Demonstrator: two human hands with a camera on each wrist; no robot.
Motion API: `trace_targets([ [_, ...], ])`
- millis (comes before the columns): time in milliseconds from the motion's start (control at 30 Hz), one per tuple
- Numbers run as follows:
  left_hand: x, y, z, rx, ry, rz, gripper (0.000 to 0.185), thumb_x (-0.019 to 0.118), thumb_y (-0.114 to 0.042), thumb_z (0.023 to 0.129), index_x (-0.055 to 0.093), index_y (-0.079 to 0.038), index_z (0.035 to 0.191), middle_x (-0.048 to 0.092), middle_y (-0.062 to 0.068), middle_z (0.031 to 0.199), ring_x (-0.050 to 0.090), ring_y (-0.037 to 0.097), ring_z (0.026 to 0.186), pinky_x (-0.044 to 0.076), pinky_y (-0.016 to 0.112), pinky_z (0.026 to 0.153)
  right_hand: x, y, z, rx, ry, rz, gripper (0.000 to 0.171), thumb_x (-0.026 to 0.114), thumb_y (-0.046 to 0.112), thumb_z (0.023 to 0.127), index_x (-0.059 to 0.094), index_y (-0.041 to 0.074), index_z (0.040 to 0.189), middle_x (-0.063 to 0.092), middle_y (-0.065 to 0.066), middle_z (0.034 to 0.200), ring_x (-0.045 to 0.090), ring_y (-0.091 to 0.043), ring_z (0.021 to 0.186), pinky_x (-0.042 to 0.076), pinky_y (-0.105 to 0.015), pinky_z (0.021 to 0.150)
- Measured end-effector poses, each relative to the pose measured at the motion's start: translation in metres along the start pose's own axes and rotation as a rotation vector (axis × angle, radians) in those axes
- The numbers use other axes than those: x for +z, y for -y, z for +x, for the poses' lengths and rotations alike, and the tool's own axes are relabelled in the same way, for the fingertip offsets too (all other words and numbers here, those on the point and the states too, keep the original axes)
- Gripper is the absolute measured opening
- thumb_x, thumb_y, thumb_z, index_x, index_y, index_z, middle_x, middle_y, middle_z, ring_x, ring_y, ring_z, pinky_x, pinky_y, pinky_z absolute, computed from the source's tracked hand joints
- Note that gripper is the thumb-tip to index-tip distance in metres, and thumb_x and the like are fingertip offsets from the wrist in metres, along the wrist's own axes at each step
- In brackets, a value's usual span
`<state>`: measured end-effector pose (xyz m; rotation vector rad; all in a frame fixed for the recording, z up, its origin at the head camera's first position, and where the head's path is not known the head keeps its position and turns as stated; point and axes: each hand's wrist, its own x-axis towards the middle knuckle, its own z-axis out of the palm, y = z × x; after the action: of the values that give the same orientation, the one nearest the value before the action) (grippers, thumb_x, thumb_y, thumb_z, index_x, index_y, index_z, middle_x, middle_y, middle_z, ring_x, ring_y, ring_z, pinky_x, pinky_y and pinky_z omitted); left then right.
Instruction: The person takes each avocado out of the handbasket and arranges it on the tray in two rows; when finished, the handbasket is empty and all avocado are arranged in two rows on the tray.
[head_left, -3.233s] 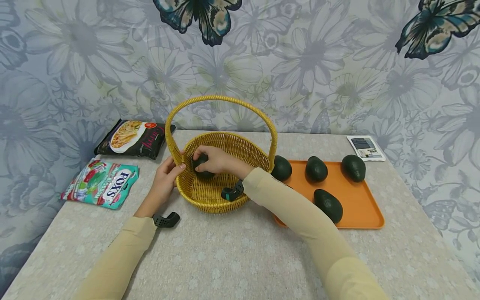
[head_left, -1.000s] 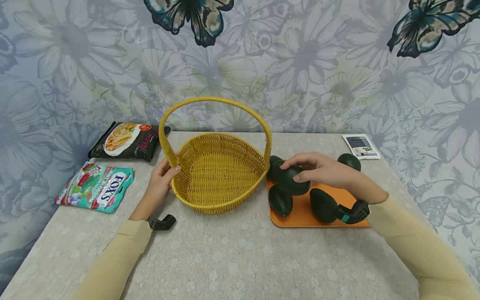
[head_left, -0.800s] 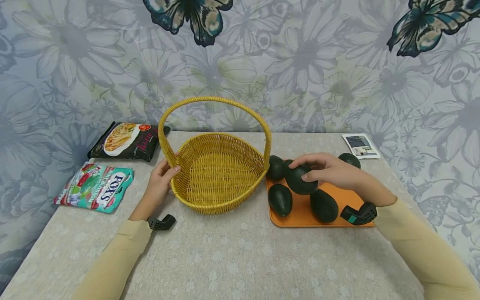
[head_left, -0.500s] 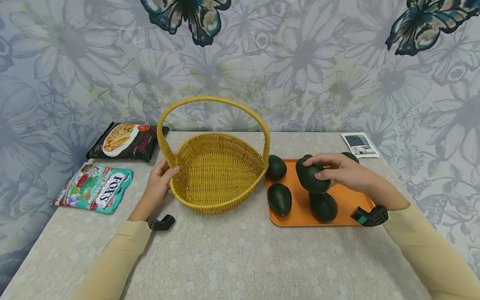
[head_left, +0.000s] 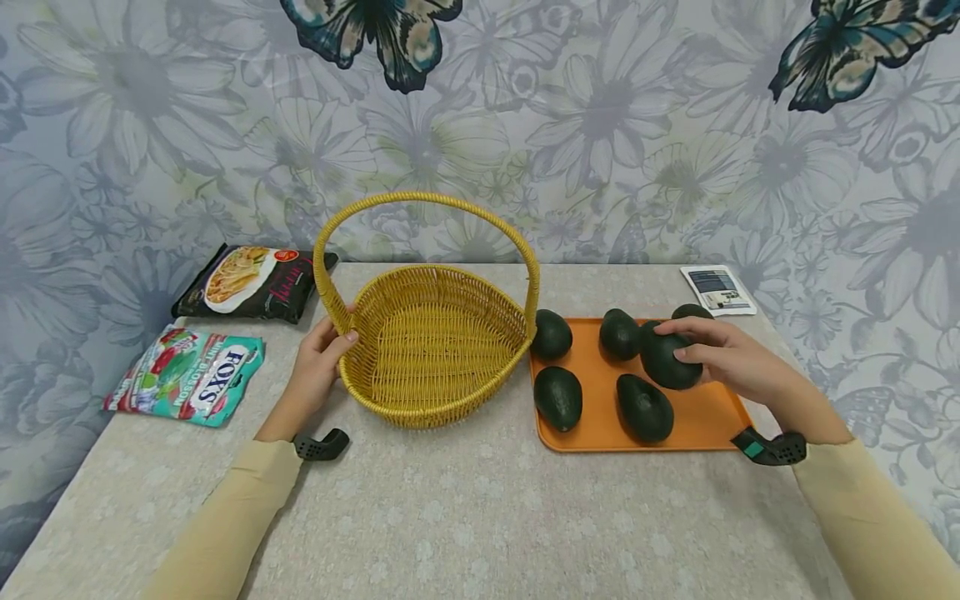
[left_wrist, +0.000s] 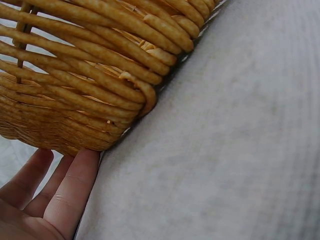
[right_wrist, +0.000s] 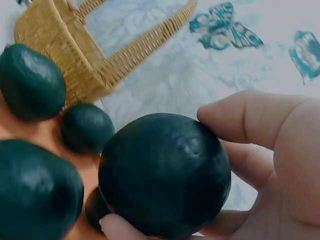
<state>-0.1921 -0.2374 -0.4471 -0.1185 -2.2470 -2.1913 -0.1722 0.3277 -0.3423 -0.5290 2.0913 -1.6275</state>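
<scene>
Right hand: right hand grasps a dark green avocado, thumb and fingers curled round it, over the far right part of the orange tray; the right wrist view shows the same avocado wrapped by thumb and fingers.
Left hand: left hand rests against the basket's outer wall at its 9 o'clock side, thumb hooked over the rim, so it holds the rim lightly; the left wrist view shows straight fingers under the woven wall.
Basket: yellow wicker basket with a tall arched handle stands at the table's middle, nothing inside it.
Held avocado: at about 3 o'clock from the basket, well apart from it, just beside the tray's far avocados; whether it touches the tray cannot be told.
Tray: just right of the basket, at its 3 o'clock, nearly touching.
Other avocados: one at the tray's 10 o'clock corner, one at 8 o'clock, one at 6 o'clock, one at 12 o'clock, one at 1 o'clock, half hidden behind the hand.
Snack bags: a black bag at the basket's 10 o'clock; a teal bag at its 9 o'clock, beyond the left hand.
Small packet: white packet at the table's far right edge, at 1 o'clock from the tray.
Table: pale patterned cloth.
</scene>
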Motion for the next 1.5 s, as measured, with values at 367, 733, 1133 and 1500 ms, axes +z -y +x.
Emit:
trace_targets([
  [367, 0.0, -0.001, 0.0, -0.006, -0.004, 0.022, 0.057, 0.051, -0.025, 0.108, 0.034, -0.012, 0.16, 0.042, 0.022, 0.149, 0.063, 0.0, 0.106, 0.059, 0.018, 0.075, -0.011, -0.036, -0.033, 0.086, -0.171, -0.143, 0.04, 0.048, 0.005, 0.105, 0.061, 0.028, 0.136, 0.048, 0.029, 0.132, 0.059, -0.001, 0.097, 0.053, -0.024, 0.072],
  [733, 0.001, -0.001, 0.0, 0.003, -0.009, 0.0, 0.056, 0.052, -0.024, 0.107, 0.036, -0.011, 0.158, 0.047, 0.013, 0.141, 0.064, 0.001, 0.105, 0.059, 0.018, 0.075, -0.021, -0.071, -0.06, 0.064, -0.195, -0.105, 0.044, 0.046, 0.0, 0.104, 0.062, 0.026, 0.136, 0.046, 0.032, 0.13, 0.054, 0.008, 0.105, 0.055, -0.021, 0.074],
  [1133, 0.001, 0.0, 0.0, 0.001, -0.008, 0.006, 0.056, 0.053, -0.024, 0.107, 0.035, -0.013, 0.159, 0.043, 0.018, 0.147, 0.062, 0.001, 0.108, 0.058, 0.018, 0.075, -0.025, -0.076, -0.068, 0.138, -0.285, -0.262, 0.038, 0.054, 0.007, 0.104, 0.063, 0.027, 0.135, 0.044, 0.039, 0.123, 0.054, 0.011, 0.099, 0.058, -0.025, 0.071],
  [1500, 0.0, 0.001, 0.002, 0.003, -0.009, -0.001, 0.056, 0.053, -0.024, 0.107, 0.036, -0.013, 0.159, 0.045, 0.015, 0.146, 0.06, 0.002, 0.11, 0.058, 0.018, 0.076, -0.019, -0.069, -0.068, 0.229, -0.317, -0.402, 0.04, 0.062, 0.018, 0.102, 0.057, 0.01, 0.141, 0.04, 0.038, 0.12, 0.054, 0.006, 0.095, 0.057, -0.031, 0.07],
])
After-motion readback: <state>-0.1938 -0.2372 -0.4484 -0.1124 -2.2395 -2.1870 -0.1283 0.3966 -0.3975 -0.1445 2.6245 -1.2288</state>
